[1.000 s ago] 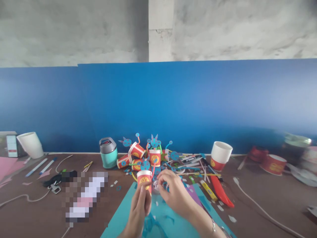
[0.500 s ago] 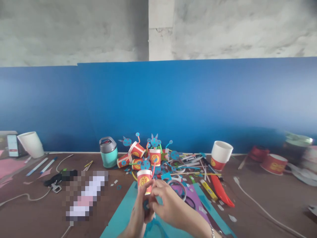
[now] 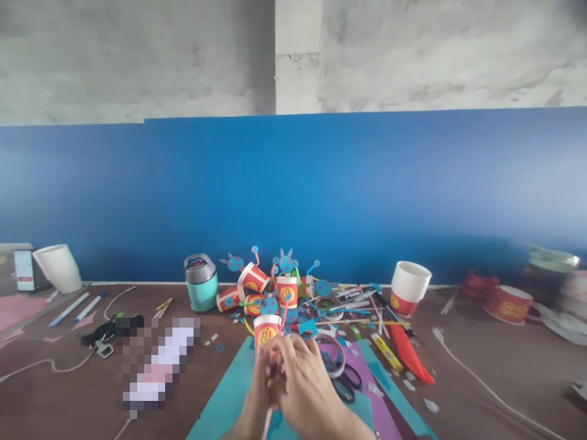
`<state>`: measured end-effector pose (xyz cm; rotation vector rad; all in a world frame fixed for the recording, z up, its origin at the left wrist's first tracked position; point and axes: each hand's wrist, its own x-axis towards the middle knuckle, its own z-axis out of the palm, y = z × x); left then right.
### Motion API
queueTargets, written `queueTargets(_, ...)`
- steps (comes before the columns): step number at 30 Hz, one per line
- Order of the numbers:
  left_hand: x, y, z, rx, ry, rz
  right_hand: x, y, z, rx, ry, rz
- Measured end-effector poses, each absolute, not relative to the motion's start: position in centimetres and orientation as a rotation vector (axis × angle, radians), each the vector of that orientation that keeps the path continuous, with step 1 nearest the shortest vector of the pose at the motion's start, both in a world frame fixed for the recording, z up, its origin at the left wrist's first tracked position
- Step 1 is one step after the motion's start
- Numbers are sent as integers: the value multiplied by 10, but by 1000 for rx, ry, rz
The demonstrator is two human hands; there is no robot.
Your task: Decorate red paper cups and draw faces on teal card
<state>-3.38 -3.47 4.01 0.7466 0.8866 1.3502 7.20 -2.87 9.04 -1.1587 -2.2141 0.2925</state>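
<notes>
Meeting fingertip to fingertip, the left hand (image 3: 259, 382) and right hand (image 3: 306, 386) are pressed close together, with bent fingers. A thin pale straw (image 3: 268, 423) pokes out below them; I cannot tell which fingers pinch it, as its upper part is hidden. Just beyond the left hand stands a red paper cup (image 3: 266, 329), upright, its lower part covered by the fingers.

Under the hands a teal sheet (image 3: 224, 391) lies on the brown table (image 3: 527, 370), with a purple sheet (image 3: 384, 415) to their right. Beside the right hand are a roll of tape (image 3: 342, 357) and dark-handled scissors (image 3: 346, 391). Farther out sit decorated cups (image 3: 287, 292), paper scraps (image 3: 307, 327) and a teal jar (image 3: 202, 293), with a white-and-red cup (image 3: 409, 287) to the right.

Behind the table, a blue partition (image 3: 293, 195) spans the room below a stained grey wall (image 3: 137, 61) and a paler pillar (image 3: 298, 79).
</notes>
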Motion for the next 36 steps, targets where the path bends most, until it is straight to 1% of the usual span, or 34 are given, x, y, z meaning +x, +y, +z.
queueTargets(5,-32,-23,33,836,877,1325,90,-13,102,-1200,-2061,407)
queueTargets(9,-33,-31,43,1028,1017,1341,100,-5,110,-1157,-2012,609)
queueTargets(13,-34,-37,55,1036,1082,1382,100,-5,117,-1154,-1917,659)
queueTargets(17,-35,-35,55,1037,1099,1413,97,-6,115,-1148,-1916,762)
queueTargets(28,-36,-33,48,1098,1085,1413,94,-2,104,-1229,-1883,707)
queueTargets(36,-37,-32,50,1117,1141,1437,92,-9,111,-1394,-2019,410)
